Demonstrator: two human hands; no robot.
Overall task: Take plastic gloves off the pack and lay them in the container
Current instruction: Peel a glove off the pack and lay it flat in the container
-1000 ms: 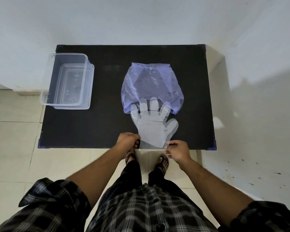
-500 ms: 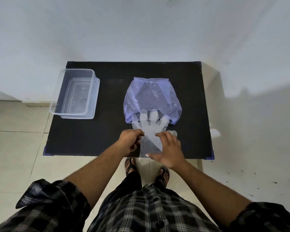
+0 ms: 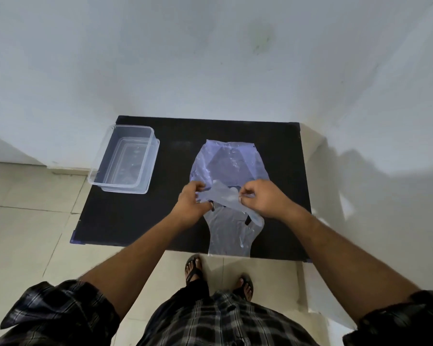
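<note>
A bluish plastic pack (image 3: 229, 163) lies flat in the middle of the black table (image 3: 140, 221). Clear plastic gloves (image 3: 229, 236) stick out of its near end and reach the table's front edge. My left hand (image 3: 191, 202) and my right hand (image 3: 261, 198) both pinch the finger end of the top glove (image 3: 221, 196), which is peeled up and folded toward me. The glove's fingers are partly hidden by my hands. An open clear container (image 3: 125, 158) stands at the table's far left.
A white wall runs behind the table and along its right side. Tiled floor shows to the left and below the front edge, where my sandalled feet (image 3: 218, 273) stand.
Both hands moved from the gloves' cuff end at the front edge up to the finger end near the pack. The top glove is now lifted and folded back. The camera tilted upward.
</note>
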